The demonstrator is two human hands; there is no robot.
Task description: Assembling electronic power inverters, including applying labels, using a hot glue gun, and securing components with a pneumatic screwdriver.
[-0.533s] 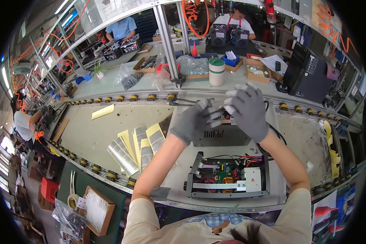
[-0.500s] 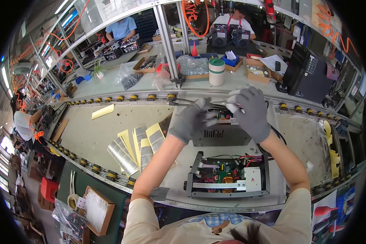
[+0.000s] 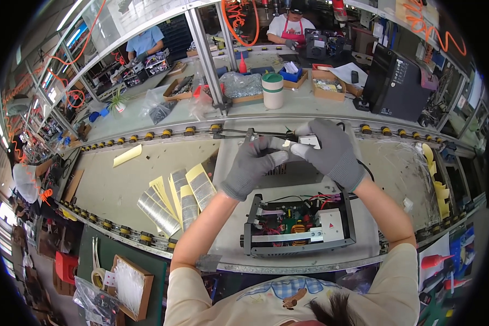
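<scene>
A small pale piece (image 3: 286,144) showed where a worker's gloved fingers met, above a dark vented case (image 3: 296,179); which fingers grasped it could not be told. Nearer the body than the fingers, an open-topped unit (image 3: 299,225) sat on the pale tabletop (image 3: 108,176), with yellow-edged sheets (image 3: 174,195) to their left. Beyond them, past a roller track (image 3: 189,131), were a person in blue (image 3: 146,39) and another in a red apron (image 3: 294,28). The left hand (image 3: 250,171) and right hand (image 3: 331,149) turned inward, forearms reaching forward.

On the bench (image 3: 100,187), a board (image 3: 367,228) holds an open box (image 3: 304,249) near the front edge. Shiny sheets (image 3: 188,209) lie left, a yellow strip (image 3: 127,155) near the back edge.
</scene>
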